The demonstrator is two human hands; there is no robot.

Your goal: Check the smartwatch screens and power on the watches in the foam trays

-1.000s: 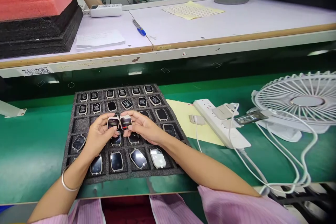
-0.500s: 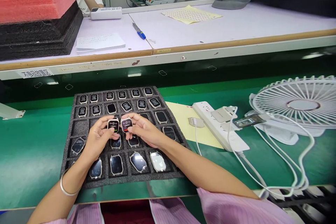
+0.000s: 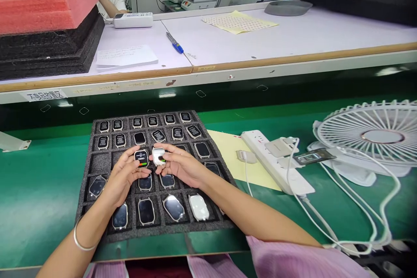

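A black foam tray (image 3: 100,156) with rows of pockets lies on the green mat and holds several small smartwatch bodies. My left hand (image 3: 122,176) grips one watch body (image 3: 141,158) whose screen is lit, with a green bar showing. My right hand (image 3: 177,165) grips a second watch body (image 3: 158,156), turned so its pale side shows. Both hands hover over the tray's middle rows, the two watches almost touching. A silver bangle (image 3: 80,236) circles my left wrist.
A white power strip (image 3: 276,160) with plugs and white cables lies right of the tray, on a yellow sheet (image 3: 228,147). A white fan (image 3: 374,134) lies at the far right. Behind, a raised white bench carries stacked foam (image 3: 48,30), papers and a pen. Another person sits at the far left.
The watch in my right hand has rotated from its lit screen to its pale side. The left watch's screen now shows a green bar. The view has shifted slightly.
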